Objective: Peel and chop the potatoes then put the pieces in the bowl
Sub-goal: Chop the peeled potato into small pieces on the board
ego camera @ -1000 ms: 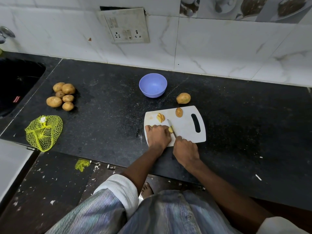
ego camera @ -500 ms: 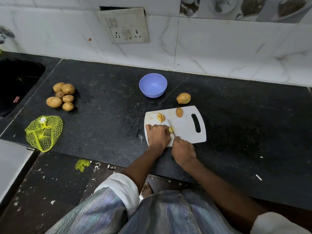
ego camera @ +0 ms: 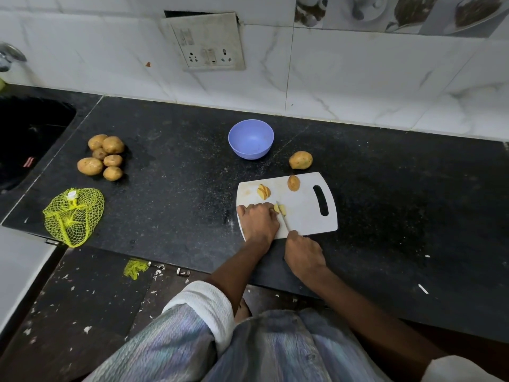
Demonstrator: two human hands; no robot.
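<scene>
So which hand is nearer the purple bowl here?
Left. The left hand rests on the cutting board, holding a potato piece, almost straight below the bowl. The right hand, gripping the knife, sits off the board's near edge, farther away.

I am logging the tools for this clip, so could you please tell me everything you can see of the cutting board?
The cutting board is white, looks like plastic, is rectangular with rounded corners, and has a dark oblong handle slot near its right end. It lies flat on the black counter, in front of the blue bowl. On it sit a fan of slices, a potato half and the piece being cut. The left hand rests on its near left part.
</scene>
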